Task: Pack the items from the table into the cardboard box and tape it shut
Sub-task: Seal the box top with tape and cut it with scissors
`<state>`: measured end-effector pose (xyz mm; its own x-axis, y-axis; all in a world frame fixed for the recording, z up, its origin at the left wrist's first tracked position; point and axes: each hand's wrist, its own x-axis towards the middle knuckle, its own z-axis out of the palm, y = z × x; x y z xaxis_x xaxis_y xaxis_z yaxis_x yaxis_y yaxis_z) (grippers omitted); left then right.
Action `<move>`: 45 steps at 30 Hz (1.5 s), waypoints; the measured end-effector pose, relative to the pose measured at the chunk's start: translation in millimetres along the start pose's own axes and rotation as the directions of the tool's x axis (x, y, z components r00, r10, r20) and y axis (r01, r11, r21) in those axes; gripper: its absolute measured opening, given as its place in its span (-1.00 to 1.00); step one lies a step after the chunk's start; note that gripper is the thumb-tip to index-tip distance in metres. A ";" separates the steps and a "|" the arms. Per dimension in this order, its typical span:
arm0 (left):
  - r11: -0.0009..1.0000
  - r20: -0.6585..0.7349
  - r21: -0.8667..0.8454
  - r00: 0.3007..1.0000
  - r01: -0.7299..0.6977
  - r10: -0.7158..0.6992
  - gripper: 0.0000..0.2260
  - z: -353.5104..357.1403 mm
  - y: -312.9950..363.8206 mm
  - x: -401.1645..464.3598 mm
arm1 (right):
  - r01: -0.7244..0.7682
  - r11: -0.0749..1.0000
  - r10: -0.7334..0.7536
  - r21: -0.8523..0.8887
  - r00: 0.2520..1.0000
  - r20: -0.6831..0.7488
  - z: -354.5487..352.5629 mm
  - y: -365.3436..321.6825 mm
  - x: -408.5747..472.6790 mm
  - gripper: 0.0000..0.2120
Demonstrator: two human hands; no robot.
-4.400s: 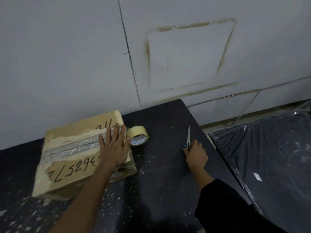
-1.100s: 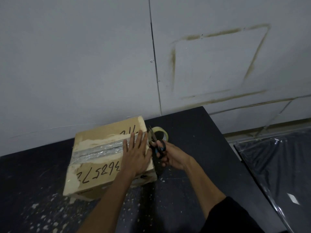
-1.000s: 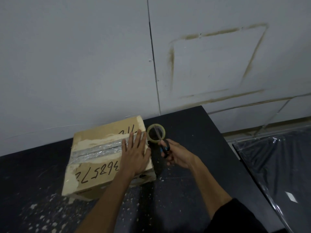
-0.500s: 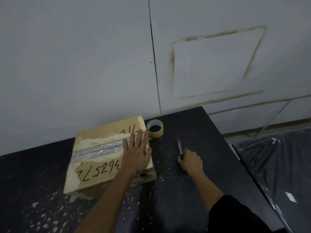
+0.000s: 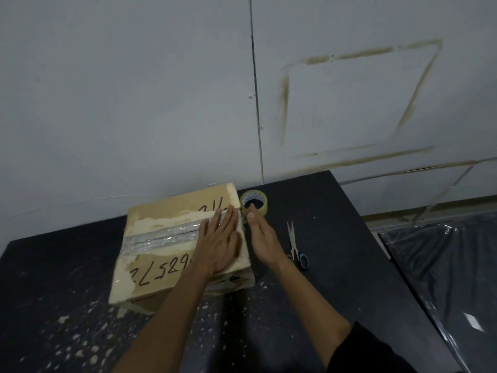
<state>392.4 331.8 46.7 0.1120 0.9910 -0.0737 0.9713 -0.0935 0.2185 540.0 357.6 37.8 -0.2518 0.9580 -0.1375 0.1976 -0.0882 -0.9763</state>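
Since half a second ago the right hand (image 5: 262, 238) has let go of the blue-handled scissors (image 5: 295, 249), now lying on the black table (image 5: 336, 238) just beside it, and reaches empty, fingers straight, along the taped brown cardboard box (image 5: 161, 238) near the far edge. Cutting seems finished; pressing remains. Flat left hand (image 5: 219, 244) presses the lid, the yellowish tape roll (image 5: 254, 201) just beyond both.

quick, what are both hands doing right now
Left hand: open, flat on the cardboard box.
Right hand: open, fingers straight, holding nothing, beside the box's right edge.
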 end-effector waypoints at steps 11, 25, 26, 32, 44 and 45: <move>0.991 -0.023 0.136 1.000 -0.013 0.016 -0.46 8.2 -7.1 -1.8 | -0.211 0.959 0.187 0.191 0.973 0.136 30.0 -0.6 16.3 -0.41; 0.998 0.002 0.054 1.000 0.019 -0.019 -0.48 8.2 -8.3 2.7 | -0.264 0.953 0.241 0.146 0.957 0.161 17.6 10.3 -2.9 -0.47; 0.999 0.002 0.049 1.000 0.016 -0.016 -0.48 8.2 -7.9 2.9 | -0.249 0.959 0.224 0.139 0.959 0.171 16.5 10.7 -6.3 -0.47; 1.000 0.004 0.011 1.000 0.001 -0.001 -0.47 6.5 -4.1 -0.6 | -0.234 0.969 0.216 0.078 0.958 0.187 1.7 9.6 -18.2 -0.52; 0.987 -0.056 0.053 0.988 0.150 -0.147 -0.44 1.4 -48.4 -32.6 | -0.102 0.988 0.109 -0.115 0.993 0.050 29.2 -12.3 10.8 -0.51; 0.986 -0.055 0.054 0.986 0.159 -0.156 -0.43 1.1 -50.9 -34.4 | -0.089 0.987 0.095 -0.133 0.995 0.041 31.3 -9.2 8.9 -0.52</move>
<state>339.3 302.4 37.0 -0.0531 0.9972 -0.0532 0.9867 0.0606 0.1511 506.2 358.3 40.4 -0.2708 0.9331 -0.2365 0.3434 -0.1358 -0.9293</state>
